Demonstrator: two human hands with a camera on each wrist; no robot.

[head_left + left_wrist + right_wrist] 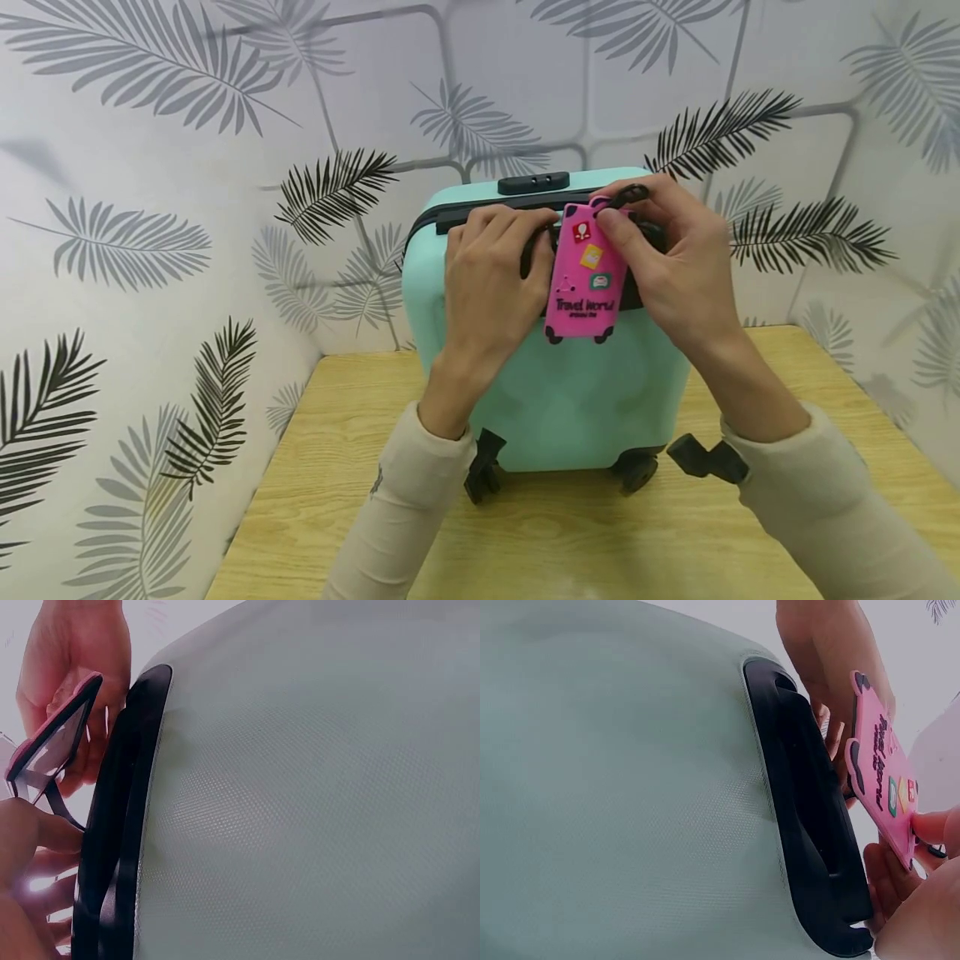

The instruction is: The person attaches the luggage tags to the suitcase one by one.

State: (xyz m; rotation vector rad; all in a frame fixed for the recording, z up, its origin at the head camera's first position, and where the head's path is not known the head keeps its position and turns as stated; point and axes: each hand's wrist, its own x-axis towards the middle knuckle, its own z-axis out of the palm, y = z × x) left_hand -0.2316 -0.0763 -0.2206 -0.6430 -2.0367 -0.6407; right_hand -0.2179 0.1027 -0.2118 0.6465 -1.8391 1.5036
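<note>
A mint-green suitcase stands upright, its black carry handle on the side facing me. In front of that handle hangs a pink luggage tag shaped like a small suitcase, printed "Travel World". My right hand pinches the tag's top corner, thumb on its front, where a black loop sticks up. My left hand is at the left part of the handle, fingers curled, pinching the tag's black strap. In the left wrist view the strap runs from the tag toward the handle.
Under the suitcase is a wood-grain table. Black caster wheels show at the suitcase's bottom. A black combination lock sits on its upper edge. Behind stands a wall with a leaf pattern.
</note>
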